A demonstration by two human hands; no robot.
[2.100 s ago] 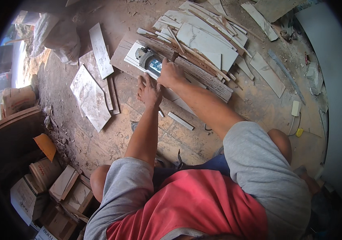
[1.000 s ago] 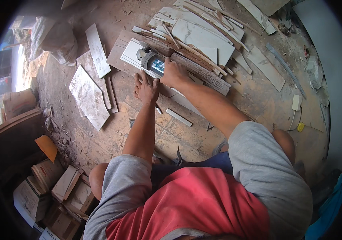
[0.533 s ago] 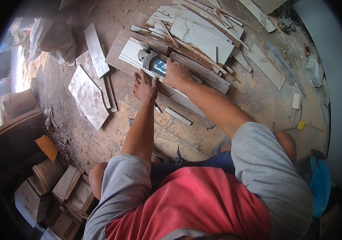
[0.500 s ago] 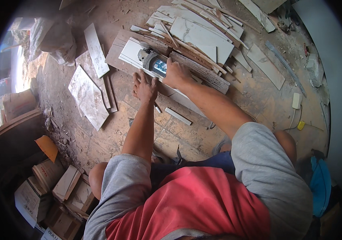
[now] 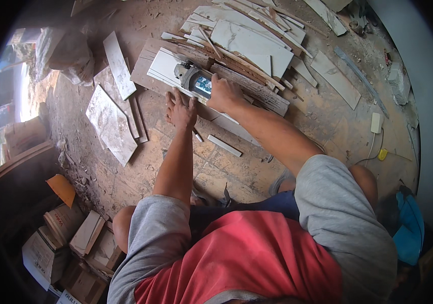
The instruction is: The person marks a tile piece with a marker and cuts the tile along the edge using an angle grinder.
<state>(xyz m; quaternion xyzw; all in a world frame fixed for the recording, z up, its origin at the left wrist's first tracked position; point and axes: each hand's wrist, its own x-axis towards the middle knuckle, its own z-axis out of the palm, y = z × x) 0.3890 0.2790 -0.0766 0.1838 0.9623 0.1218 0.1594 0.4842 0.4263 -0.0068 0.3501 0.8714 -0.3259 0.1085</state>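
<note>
An angle grinder (image 5: pixel 196 81) with a grey metal head and a blue body lies over a white tile (image 5: pixel 160 64). My right hand (image 5: pixel 226 95) is closed round the grinder's rear end. Spread along the tile's near edge, the fingers of my left hand (image 5: pixel 180 110) press down, just to the near side of the grinder. Below the tile is a brownish board (image 5: pixel 143 67), running from upper left to lower right. The grinder's disc is hidden beneath its head. A narrow white tile strip (image 5: pixel 225 145) lies on the floor nearer to me.
Beyond the board is a heap of white tile pieces (image 5: pixel 249 43) and wood strips. Marbled tile offcuts (image 5: pixel 107 119) lie at the left. A white socket block (image 5: pixel 376 122) with a cord is at the right, and cardboard boxes (image 5: pixel 62 220) are stacked at the lower left.
The whole view has shifted slightly. Both hands keep the same hold and place, and any travel of the grinder along the tile is too small to make out.
</note>
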